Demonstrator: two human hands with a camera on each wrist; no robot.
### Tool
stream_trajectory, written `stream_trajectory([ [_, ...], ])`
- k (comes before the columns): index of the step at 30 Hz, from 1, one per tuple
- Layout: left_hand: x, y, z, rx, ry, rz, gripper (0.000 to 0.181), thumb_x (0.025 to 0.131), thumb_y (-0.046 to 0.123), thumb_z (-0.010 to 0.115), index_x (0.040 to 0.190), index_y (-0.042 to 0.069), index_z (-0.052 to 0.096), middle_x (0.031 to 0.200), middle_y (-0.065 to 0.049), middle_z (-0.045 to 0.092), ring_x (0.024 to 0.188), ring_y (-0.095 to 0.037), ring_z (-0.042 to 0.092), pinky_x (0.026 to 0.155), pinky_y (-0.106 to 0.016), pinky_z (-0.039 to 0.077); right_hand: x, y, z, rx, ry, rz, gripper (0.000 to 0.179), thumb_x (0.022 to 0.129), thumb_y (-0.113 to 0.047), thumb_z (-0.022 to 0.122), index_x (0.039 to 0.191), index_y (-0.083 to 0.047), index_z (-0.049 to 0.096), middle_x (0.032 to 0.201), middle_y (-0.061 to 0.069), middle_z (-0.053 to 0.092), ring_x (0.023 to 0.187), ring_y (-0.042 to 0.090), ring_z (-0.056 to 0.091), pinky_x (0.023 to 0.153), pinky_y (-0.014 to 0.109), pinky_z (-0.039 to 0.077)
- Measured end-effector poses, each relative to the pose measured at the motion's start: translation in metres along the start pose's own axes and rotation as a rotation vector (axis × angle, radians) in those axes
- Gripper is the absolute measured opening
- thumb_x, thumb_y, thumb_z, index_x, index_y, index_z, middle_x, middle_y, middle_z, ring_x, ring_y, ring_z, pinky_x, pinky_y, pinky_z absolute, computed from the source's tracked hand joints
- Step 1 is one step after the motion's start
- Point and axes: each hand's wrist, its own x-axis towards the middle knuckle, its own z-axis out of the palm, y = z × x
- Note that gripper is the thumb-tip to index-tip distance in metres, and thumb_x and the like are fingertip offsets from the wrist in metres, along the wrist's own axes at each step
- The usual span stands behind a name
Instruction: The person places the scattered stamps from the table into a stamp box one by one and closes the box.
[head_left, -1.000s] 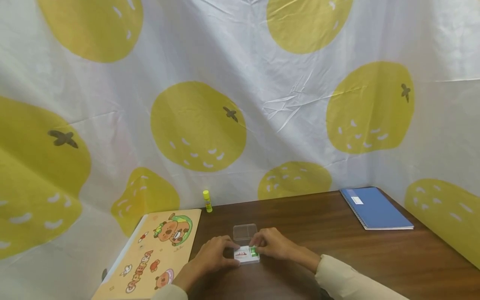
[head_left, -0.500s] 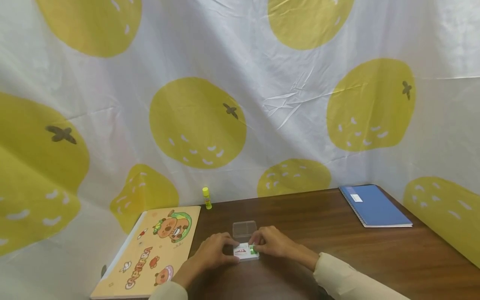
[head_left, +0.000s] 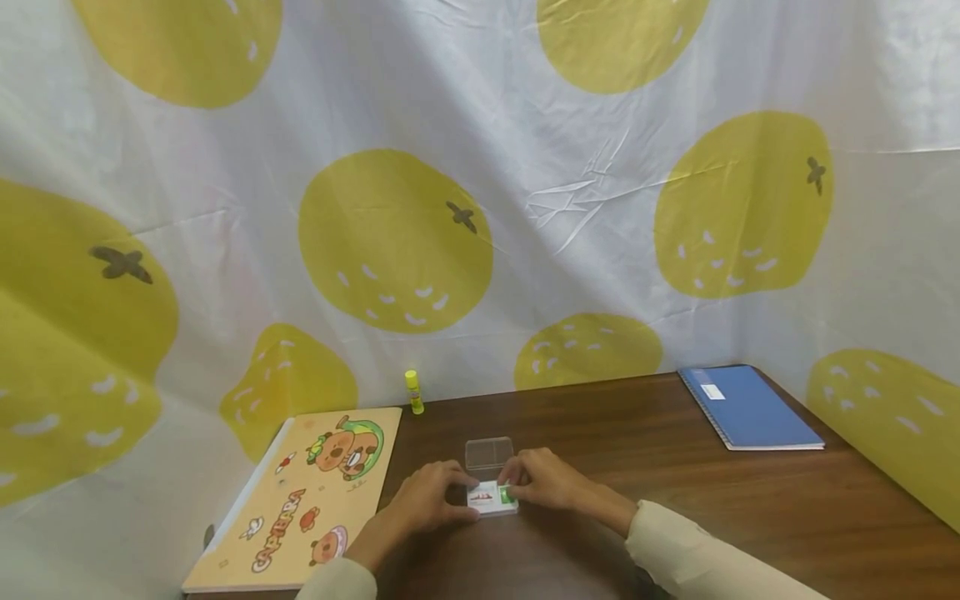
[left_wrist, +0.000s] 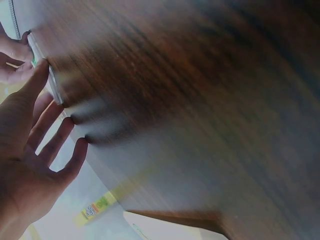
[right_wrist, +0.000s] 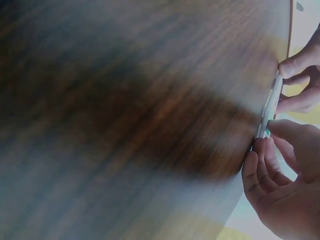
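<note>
A small flat white case (head_left: 482, 497) lies on the dark wooden table, with a red print on its left part. Its clear plastic lid (head_left: 489, 453) lies folded back behind it. My left hand (head_left: 431, 497) grips the case's left end, thumb at the front edge and fingers at the back. At the right end, my right hand (head_left: 551, 482) pinches a small green card (head_left: 506, 495) between thumb and fingertips; the fingers partly hide it. In the right wrist view, the right thumb lies on top by the green card (right_wrist: 268, 132). From the left wrist, the case (left_wrist: 54, 85) appears edge-on.
A capybara-printed folder (head_left: 300, 500) lies on the left. The yellow glue stick (head_left: 414, 392) stands at the table's back edge. A blue spiral notebook (head_left: 753, 408) lies at the back right. A white curtain (head_left: 570, 275) with yellow fruit prints hangs around the table.
The whole head view has shifted slightly, so the table and hands appear a little higher. Both hands keep nearly the same hold, with only slight movement of the right fingers at the green card.
</note>
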Motion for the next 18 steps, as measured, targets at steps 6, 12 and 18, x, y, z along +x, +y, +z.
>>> stream_trajectory([
  [6,0.0010,-0.0017,0.0013,-0.007,-0.003,-0.006,0.045,0.081,0.043,0.088,0.119,0.020,0.079,0.111,0.006,0.071,0.107,-0.020,0.067,0.089,-0.045,0.056,-0.0004,0.0000,0.0010,-0.001,0.001,0.002,0.013,0.088,-0.003,0.078,0.100,-0.007,0.077,0.085,0.000,0.069,0.077,0.014,0.063,0.067,0.020,0.051],
  [12,0.0015,-0.0018,0.0013,-0.012,-0.004,-0.017,0.045,0.081,0.043,0.088,0.118,0.019,0.079,0.111,0.007,0.071,0.107,-0.020,0.067,0.090,-0.045,0.056,-0.0014,-0.0003,0.0012,-0.015,-0.002,0.008,0.008,0.089,-0.004,0.076,0.094,-0.009,0.078,0.085,-0.003,0.066,0.077,0.011,0.060,0.066,0.020,0.049],
  [18,0.0008,-0.0017,0.0009,-0.004,-0.005,-0.018,0.046,0.080,0.044,0.088,0.118,0.020,0.079,0.110,0.008,0.071,0.107,-0.020,0.067,0.089,-0.045,0.056,-0.0014,-0.0004,0.0023,-0.026,0.005,0.005,0.008,0.089,-0.004,0.076,0.094,-0.009,0.078,0.085,-0.003,0.065,0.077,0.009,0.060,0.067,0.020,0.049],
])
